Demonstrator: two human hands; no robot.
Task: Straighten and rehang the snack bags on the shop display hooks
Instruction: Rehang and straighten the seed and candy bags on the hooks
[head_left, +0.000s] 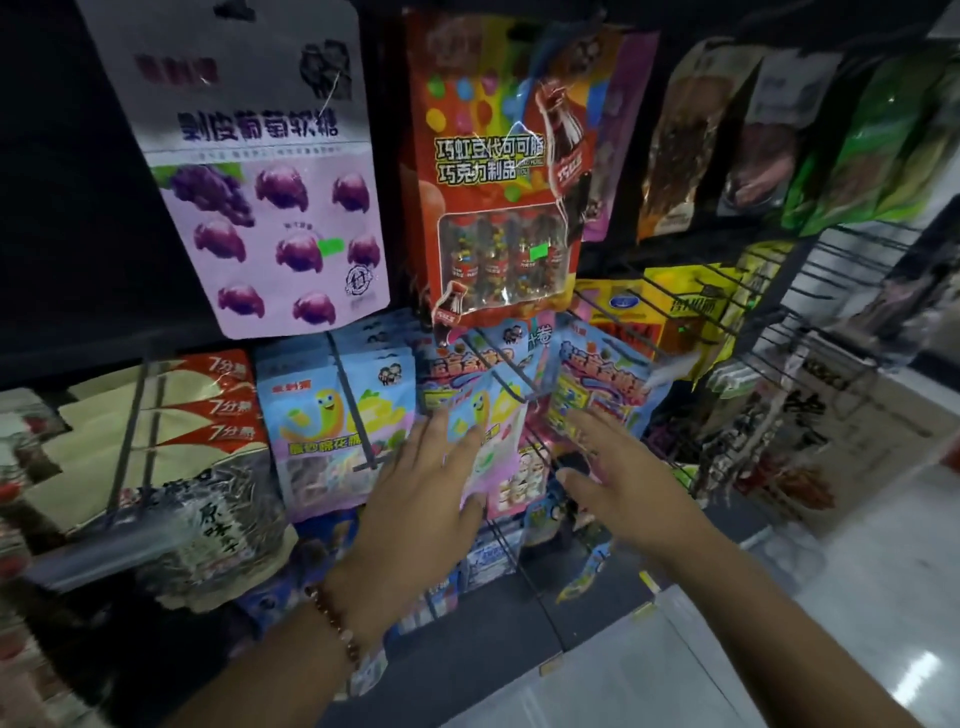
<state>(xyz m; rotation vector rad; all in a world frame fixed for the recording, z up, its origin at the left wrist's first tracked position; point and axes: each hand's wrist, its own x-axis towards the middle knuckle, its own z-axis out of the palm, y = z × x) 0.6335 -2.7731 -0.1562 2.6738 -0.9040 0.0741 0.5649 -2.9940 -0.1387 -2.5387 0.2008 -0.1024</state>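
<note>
You are straightening the small blue marshmallow bag (480, 431) below the red chocolate bag (493, 171), left hand (421, 499) flat against it with fingers extended, right hand (623, 483) spread, holding nothing; next, probably seat its hole on the hook.

The grape sweets bag (270, 208) hangs left of the chocolate bag (493, 171). Below them, the marshmallow bags (332, 415) hang right of the seed bags (208, 415), behind both hands.
</note>
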